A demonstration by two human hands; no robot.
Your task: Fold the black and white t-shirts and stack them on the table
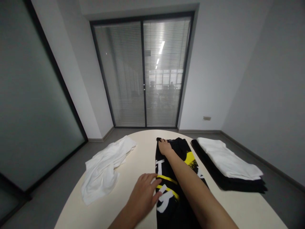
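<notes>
A black T-shirt (177, 197) with white letters and yellow print lies in a long folded strip down the middle of the round table. My right hand (164, 147) reaches across it and rests on its far left corner, fingers spread over the cloth. Closer to me, my left hand (145, 190) is at the shirt's left edge, with thumb and fingers apart and their tips over the yellow stripes. My right forearm covers part of the print. Neither hand shows any cloth pinched in it.
On the left of the pale table (140, 162) lies a crumpled white garment (107, 168). To the right, a folded white garment (231, 159) is stacked on folded black cloth (238, 185). Beyond the table's far edge stands a glass door with blinds (143, 76).
</notes>
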